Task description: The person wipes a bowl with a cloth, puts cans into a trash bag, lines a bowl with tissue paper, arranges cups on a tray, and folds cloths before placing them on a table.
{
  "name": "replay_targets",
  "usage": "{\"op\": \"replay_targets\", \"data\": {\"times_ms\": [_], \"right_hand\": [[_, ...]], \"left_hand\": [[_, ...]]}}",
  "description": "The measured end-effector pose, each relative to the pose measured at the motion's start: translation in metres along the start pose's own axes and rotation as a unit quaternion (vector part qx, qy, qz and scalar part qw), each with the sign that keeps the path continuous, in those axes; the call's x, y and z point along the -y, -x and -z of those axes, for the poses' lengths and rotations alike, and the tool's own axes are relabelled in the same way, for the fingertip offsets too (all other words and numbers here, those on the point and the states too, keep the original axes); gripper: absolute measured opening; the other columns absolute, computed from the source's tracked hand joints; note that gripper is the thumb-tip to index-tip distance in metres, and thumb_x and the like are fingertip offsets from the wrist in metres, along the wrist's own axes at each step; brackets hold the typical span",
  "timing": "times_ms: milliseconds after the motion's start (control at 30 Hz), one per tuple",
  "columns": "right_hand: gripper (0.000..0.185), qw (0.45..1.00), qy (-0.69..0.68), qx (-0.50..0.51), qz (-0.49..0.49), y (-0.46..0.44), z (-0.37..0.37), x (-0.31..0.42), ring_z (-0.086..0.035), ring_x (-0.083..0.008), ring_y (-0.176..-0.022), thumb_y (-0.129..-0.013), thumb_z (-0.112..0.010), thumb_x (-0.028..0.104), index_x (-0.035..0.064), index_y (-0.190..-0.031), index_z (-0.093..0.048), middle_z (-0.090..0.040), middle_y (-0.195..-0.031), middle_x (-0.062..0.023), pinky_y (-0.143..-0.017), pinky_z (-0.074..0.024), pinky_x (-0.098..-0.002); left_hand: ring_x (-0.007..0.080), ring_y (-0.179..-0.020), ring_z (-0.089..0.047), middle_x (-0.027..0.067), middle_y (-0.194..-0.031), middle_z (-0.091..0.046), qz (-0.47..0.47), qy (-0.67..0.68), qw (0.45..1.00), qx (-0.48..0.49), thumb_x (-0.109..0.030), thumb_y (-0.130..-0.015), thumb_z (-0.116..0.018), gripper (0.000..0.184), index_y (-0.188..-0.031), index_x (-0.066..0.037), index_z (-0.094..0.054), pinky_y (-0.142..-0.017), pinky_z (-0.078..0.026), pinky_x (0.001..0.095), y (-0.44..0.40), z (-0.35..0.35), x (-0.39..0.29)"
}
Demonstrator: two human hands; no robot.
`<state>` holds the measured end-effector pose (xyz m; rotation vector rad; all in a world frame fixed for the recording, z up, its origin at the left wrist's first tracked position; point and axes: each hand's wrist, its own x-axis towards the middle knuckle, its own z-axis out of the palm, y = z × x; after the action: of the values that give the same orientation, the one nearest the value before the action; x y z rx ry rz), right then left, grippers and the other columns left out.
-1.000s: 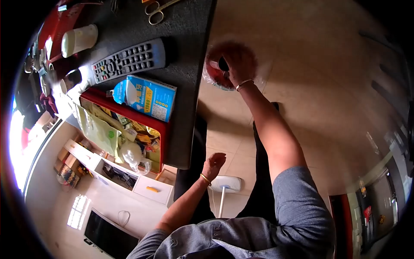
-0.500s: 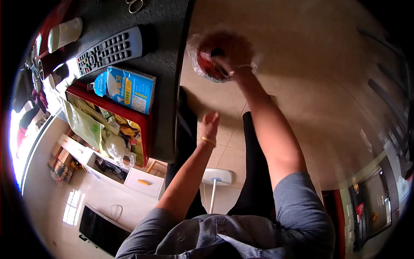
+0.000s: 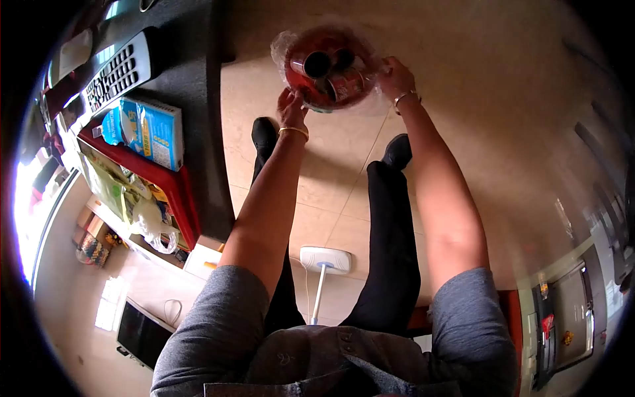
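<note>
A red round bin stands on the floor, lined with a clear plastic bag whose edge folds over the rim. Inside it lie two dark-mouthed cylinders, one of them a tube, and some printed scraps. At the bin's near left edge, my left hand has its fingers closed on the bag. Opposite, my right hand pinches the bag's edge at the right side of the rim. Some fingertips are hidden by the crumpled plastic.
To the left is a dark table with a remote control, a blue box and a red-rimmed tray of packets. A white pole on a flat base stands between my legs. My shoes are near the bin.
My right hand has moved from over the bin to the bag's right edge. My left hand has reached forward to its left edge. The view has shifted, moving the table leftward.
</note>
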<state>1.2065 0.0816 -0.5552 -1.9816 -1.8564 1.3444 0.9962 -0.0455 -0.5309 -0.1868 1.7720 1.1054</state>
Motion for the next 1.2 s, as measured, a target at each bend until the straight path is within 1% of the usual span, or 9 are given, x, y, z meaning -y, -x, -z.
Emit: {"op": "replay_targets", "data": {"times_ms": [200, 300, 367, 533, 600, 700, 933, 1033, 1200], "right_hand": [[0.042, 0.999, 0.011, 0.007, -0.051, 0.054, 0.018, -0.036, -0.062, -0.0299, -0.082, -0.072, -0.065, 0.033, 0.0035, -0.102, -0.058, -0.065, -0.088, -0.0145, -0.075, -0.0487, -0.035], [0.029, 0.988, -0.083, -0.019, -0.128, 0.085, 0.026, -0.086, -0.062, -0.0199, -0.078, -0.076, -0.066, 0.02, 0.0022, -0.098, -0.058, -0.065, -0.084, -0.0087, -0.066, -0.0503, -0.0292], [0.021, 0.911, -0.313, -0.07, -0.26, 0.103, 0.042, -0.086, -0.062, -0.0203, -0.083, -0.075, -0.065, 0.007, 0.0025, -0.096, -0.06, -0.064, -0.087, -0.0084, -0.066, -0.0518, -0.0307], [0.032, 0.85, -0.459, -0.161, -0.202, 0.136, 0.076, -0.059, -0.063, -0.0195, -0.08, -0.078, -0.061, 0.0, 0.0001, -0.109, -0.052, -0.063, -0.092, -0.011, -0.067, -0.0533, -0.0291], [0.031, 0.862, -0.469, -0.116, -0.154, 0.146, 0.074, -0.05, -0.062, -0.0188, -0.082, -0.08, -0.06, 0.001, -0.0002, -0.11, -0.051, -0.063, -0.095, -0.0116, -0.067, -0.0531, -0.0284], [0.027, 0.884, -0.447, -0.061, -0.127, 0.157, 0.066, -0.03, -0.061, -0.0157, -0.089, -0.084, -0.057, 0.003, 0.0005, -0.11, -0.053, -0.062, -0.1, -0.0104, -0.066, -0.0522, -0.0271], [0.037, 0.98, -0.151, -0.106, 0.07, 0.168, 0.065, 0.027, -0.054, -0.0306, -0.099, -0.071, -0.054, -0.003, 0.0047, -0.107, -0.058, -0.058, -0.101, -0.015, -0.086, -0.0441, -0.0366], [0.037, 0.983, -0.099, -0.155, -0.002, 0.187, 0.071, 0.031, -0.053, -0.0318, -0.1, -0.07, -0.056, -0.004, 0.0041, -0.106, -0.059, -0.057, -0.098, -0.0147, -0.085, -0.0437, -0.038], [0.021, 0.93, -0.258, -0.141, -0.223, 0.218, 0.089, 0.008, -0.063, -0.0153, -0.068, -0.086, -0.047, -0.005, 0.0011, -0.105, -0.054, -0.06, -0.093, -0.0102, -0.05, -0.0522, -0.0261]], "left_hand": [[0.0185, -0.096, -0.055, 0.004, -0.111, -0.059, 0.077, -0.096, 0.992, -0.013, -0.015, -0.078, -0.065, 0.045, -0.12, -0.012, -0.049, -0.083, -0.043, 0.0378, 0.016, 0.005, 0.027], [0.0199, -0.1, -0.052, 0.0024, -0.108, -0.058, 0.113, -0.052, 0.992, -0.036, -0.022, -0.079, -0.065, 0.044, -0.119, -0.014, -0.048, -0.087, -0.038, 0.0434, 0.039, -0.001, 0.03], [0.0181, -0.103, -0.047, 0.0017, -0.116, -0.053, 0.095, 0.002, 0.988, -0.117, -0.026, -0.076, -0.066, 0.054, -0.124, -0.015, -0.044, -0.088, -0.033, 0.0463, 0.023, 0.006, 0.039], [0.0248, -0.128, -0.031, 0.0113, -0.142, -0.032, -0.045, -0.09, 0.994, -0.045, -0.019, -0.082, -0.055, 0.062, -0.138, -0.011, -0.031, -0.105, -0.022, 0.0385, -0.018, 0.001, 0.008], [0.0252, -0.128, -0.033, 0.0123, -0.14, -0.035, -0.05, -0.105, 0.993, 0.035, -0.016, -0.082, -0.055, 0.061, -0.138, -0.01, -0.032, -0.106, -0.022, 0.0363, -0.049, -0.002, 0.006], [0.0188, -0.097, -0.057, 0.0107, -0.108, -0.062, -0.114, -0.229, 0.957, 0.137, -0.013, -0.081, -0.058, 0.035, -0.115, -0.005, -0.059, -0.085, -0.044, 0.03, -0.079, -0.003, 0.011], [0.0179, -0.073, -0.058, 0.0092, -0.078, -0.064, -0.286, -0.284, 0.909, -0.106, -0.015, -0.08, -0.063, 0.013, -0.084, -0.003, -0.063, -0.068, -0.047, 0.0299, 0.005, -0.022, -0.002], [0.0153, -0.077, -0.053, 0.0054, -0.083, -0.057, -0.306, -0.189, 0.931, -0.069, -0.012, -0.084, -0.06, 0.011, -0.088, -0.003, -0.059, -0.068, -0.046, 0.028, 0.032, -0.007, 0.008], [0.0116, -0.086, -0.051, 0.0032, -0.094, -0.053, -0.29, -0.142, 0.946, -0.024, -0.009, -0.089, -0.054, 0.008, -0.095, -0.004, -0.055, -0.079, -0.041, 0.0252, 0.129, -0.001, -0.028]]}}
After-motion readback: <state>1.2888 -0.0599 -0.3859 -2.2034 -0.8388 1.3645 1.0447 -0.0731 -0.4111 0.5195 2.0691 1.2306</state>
